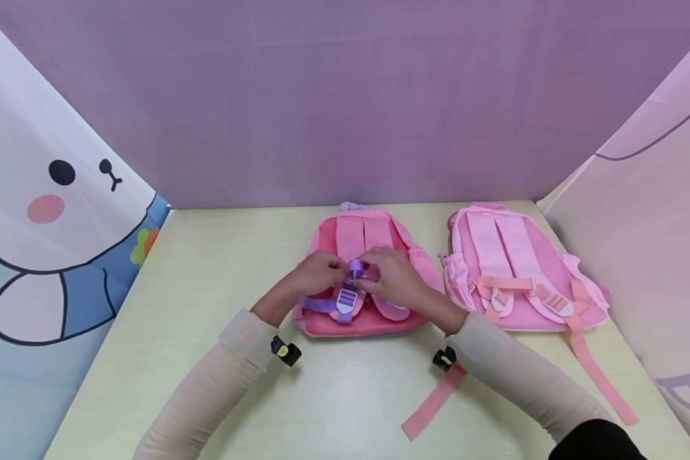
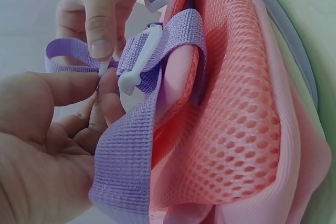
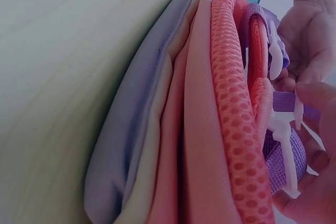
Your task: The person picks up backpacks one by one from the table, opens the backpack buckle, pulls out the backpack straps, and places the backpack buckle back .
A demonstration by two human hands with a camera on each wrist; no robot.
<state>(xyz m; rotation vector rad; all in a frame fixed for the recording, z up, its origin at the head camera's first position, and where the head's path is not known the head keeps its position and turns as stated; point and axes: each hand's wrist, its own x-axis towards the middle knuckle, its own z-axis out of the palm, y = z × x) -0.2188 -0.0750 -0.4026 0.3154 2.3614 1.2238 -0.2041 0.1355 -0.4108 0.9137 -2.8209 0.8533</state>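
A pink backpack [image 1: 323, 239] lies on the table with its strap side up. Above it my left hand [image 1: 320, 271] pinches a purple webbing strap [image 1: 354, 265] between thumb and finger. From the other side, my right hand [image 1: 393, 275] pinches a small white plastic slider [image 2: 103, 67] on this strap. The strap forms a loop beside the fingers in the left wrist view. A white ladder buckle [image 1: 346, 300] joins purple webbing to one padded shoulder strap. The second ladder buckle [image 3: 283, 145] shows in the right wrist view. Fingers partly hide the slider.
A second pink backpack [image 1: 483, 223] lies to the right, with salmon webbing [image 1: 600, 377] trailing over the table [image 1: 218, 255]. Another salmon strap end [image 1: 434, 406] pokes out below my right wrist. A purple backdrop [image 1: 345, 102] stands behind, and printed cloths border both sides.
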